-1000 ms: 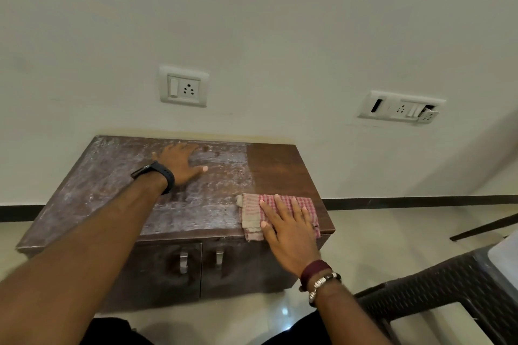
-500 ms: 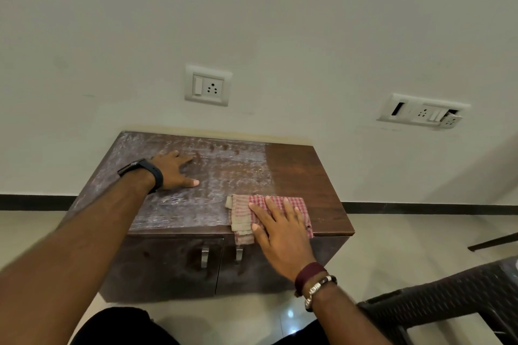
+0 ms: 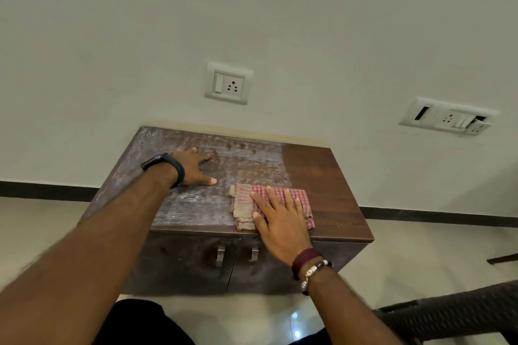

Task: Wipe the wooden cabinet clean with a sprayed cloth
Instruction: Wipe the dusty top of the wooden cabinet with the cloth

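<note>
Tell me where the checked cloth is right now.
In the head view, the checked cloth lies flat under the right hand, at the cabinet top's front edge, above the door handles.

I can read no words, numbers or brand marks anywhere here. The socket plate (image 3: 228,83) on the wall above my left hand (image 3: 193,166) is plain, and so is the wider switch plate (image 3: 447,117) up and to the right of my right hand (image 3: 281,221). The face of the band (image 3: 165,166) on my left wrist is dark and too small to read.
</note>
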